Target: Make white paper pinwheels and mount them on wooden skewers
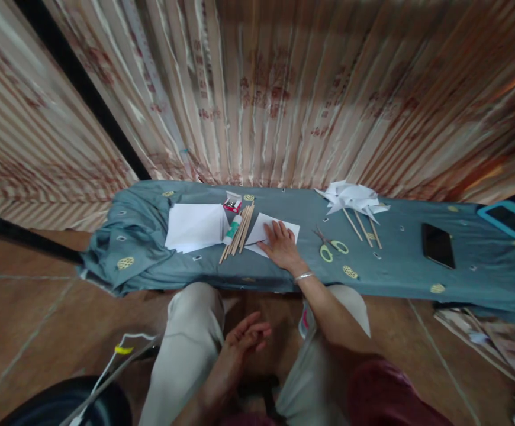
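My right hand lies flat, fingers stretched, on a folded sheet of white paper, pressing it to the cloth. A corner of the sheet sticks out below the fold. In the gap between my knees, away from the table, my left hand hangs with loosely bent fingers, holding nothing that I can see. Just left of the folded sheet lie several wooden sticks and a white and green glue stick. Scissors with green handles rest to the right of my right hand, their blades apart.
A stack of white paper lies at the left, near a small red and white box. White paper pinwheels on sticks sit at the back right. Farther right are a black phone and a blue-framed device. A pleated curtain hangs behind.
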A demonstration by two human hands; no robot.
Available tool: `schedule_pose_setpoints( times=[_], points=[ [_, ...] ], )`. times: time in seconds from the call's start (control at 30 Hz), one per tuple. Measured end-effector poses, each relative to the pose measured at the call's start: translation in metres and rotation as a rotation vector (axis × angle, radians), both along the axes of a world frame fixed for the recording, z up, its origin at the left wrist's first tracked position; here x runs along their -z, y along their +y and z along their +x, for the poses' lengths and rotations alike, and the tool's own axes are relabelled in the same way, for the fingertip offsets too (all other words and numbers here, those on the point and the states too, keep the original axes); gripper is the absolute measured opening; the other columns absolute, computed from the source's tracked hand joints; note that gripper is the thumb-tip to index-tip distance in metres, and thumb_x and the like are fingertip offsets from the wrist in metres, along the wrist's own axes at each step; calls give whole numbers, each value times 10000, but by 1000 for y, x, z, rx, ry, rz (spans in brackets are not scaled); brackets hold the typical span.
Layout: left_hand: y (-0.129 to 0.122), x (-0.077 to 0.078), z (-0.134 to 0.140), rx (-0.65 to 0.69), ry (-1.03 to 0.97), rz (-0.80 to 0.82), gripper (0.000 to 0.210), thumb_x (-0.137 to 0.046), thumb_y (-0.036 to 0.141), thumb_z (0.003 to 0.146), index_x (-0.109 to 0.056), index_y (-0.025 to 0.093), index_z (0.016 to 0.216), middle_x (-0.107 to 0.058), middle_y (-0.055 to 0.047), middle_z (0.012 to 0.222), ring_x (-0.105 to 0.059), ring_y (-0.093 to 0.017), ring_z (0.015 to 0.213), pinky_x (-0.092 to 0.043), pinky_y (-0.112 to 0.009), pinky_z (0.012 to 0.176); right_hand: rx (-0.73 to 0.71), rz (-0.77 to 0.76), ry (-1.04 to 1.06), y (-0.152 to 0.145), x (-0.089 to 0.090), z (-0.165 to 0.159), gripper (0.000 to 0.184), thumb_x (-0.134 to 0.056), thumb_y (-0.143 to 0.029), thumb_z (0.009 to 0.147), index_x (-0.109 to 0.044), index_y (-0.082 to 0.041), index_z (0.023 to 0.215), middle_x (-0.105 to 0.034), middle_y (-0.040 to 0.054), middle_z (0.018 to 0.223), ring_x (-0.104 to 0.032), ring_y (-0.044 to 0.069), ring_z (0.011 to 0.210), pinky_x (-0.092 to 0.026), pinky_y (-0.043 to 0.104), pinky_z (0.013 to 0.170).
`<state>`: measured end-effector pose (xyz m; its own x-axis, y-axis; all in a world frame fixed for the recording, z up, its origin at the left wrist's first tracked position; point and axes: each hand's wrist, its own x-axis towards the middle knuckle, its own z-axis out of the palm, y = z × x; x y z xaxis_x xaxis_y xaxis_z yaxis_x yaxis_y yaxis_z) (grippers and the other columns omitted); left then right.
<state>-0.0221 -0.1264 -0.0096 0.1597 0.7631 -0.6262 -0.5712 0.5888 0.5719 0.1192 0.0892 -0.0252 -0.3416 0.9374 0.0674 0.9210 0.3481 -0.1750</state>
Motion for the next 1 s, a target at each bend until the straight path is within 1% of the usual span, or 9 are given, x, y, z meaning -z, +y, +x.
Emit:
schedule_pose_setpoints(
  times=[0.23,0.47,0.57,0.7,0.8,0.83,0.93,0.97,1.0],
  points=[
    [-3,19,5,-4,41,24,542,-838,362,560,-667,191,1045,-719,-124,1027,-648,-275,1023,-443,-389,926,-56,1,10,-8,-5,9,664,-347,-567,934,-298,-182,1473,-265,161,1545,-185,307,1436,-191,481,1119],
    [15,-3,15,32,57,173,493,-827,371,597,-682,189,1032,-719,-116,1033,-655,-256,1000,-453,-352,905,8,-58,40,-1,-32,27,569,-361,-459,963,-383,-120,1419,-372,185,1486,-300,311,1390,-252,484,1094],
    [23,-3,19,38,99,277,494,-831,371,585,-689,181,1019,-722,-118,1006,-662,-253,966,-454,-357,914,44,-31,77,-1,-42,37,485,-414,-384,954,-463,-123,1359,-424,178,1453,-357,302,1360,-301,478,1072],
    [36,2,17,73,285,460,454,-753,395,660,-679,167,1046,-719,-123,1017,-667,-252,956,-476,-382,914,27,-34,107,-4,-36,41,432,-445,-302,939,-492,-129,1332,-454,178,1432,-398,262,1342,-329,436,1070],
    [65,-4,6,101,671,683,365,-557,376,815,-661,164,1093,-714,-123,1028,-672,-244,939,-513,-391,857,-10,-28,138,-8,-23,40,440,-453,-267,927,-481,-134,1346,-454,179,1434,-390,248,1351,-333,431,1078],
    [81,-7,1,77,744,710,349,-543,352,823,-659,170,1097,-707,-115,1043,-658,-244,969,-498,-401,892,-21,-14,166,-10,-19,39,444,-453,-258,923,-479,-131,1348,-454,182,1433,-386,248,1354,-334,434,1081],
    [141,-17,-18,-38,1020,778,361,-557,242,792,-639,188,1139,-619,-95,1224,-521,-254,1187,-367,-427,1055,-28,45,290,-17,-8,39,456,-467,-237,906,-487,-103,1341,-466,197,1416,-384,256,1354,-336,438,1092],
    [162,-20,-24,-31,1274,807,381,-538,237,797,-624,195,1166,-605,-92,1240,-511,-256,1191,-376,-432,1046,-24,60,328,-21,-4,39,462,-473,-236,900,-489,-92,1339,-472,200,1409,-389,260,1350,-339,438,1094],
    [182,-22,-30,-37,1355,799,402,-543,211,784,-616,183,1179,-593,-105,1256,-486,-271,1210,-345,-452,1064,-26,68,358,-24,-2,40,469,-478,-243,898,-486,-90,1341,-475,198,1406,-395,264,1344,-347,437,1091]
  ],
)
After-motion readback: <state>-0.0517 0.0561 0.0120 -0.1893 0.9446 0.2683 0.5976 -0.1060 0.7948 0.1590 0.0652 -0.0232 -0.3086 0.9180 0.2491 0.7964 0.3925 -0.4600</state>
